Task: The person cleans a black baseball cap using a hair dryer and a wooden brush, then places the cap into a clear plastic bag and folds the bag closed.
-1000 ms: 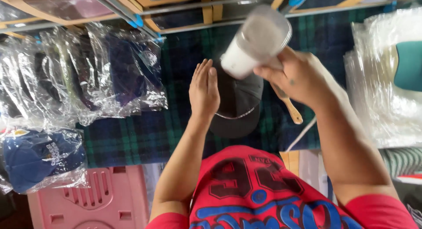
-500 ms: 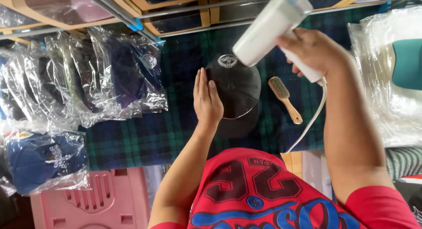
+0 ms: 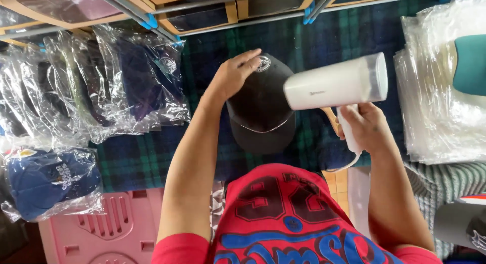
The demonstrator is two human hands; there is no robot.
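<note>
So the black cap has a round white patch on front, brim facing the person. Left hand rests open on its crown, right hand clenched round a white steamer.

We see bagged caps heaped left, a blue bagged cap above a pink plastic stool, clear bags stacked right, all around our plaid cloth
</note>
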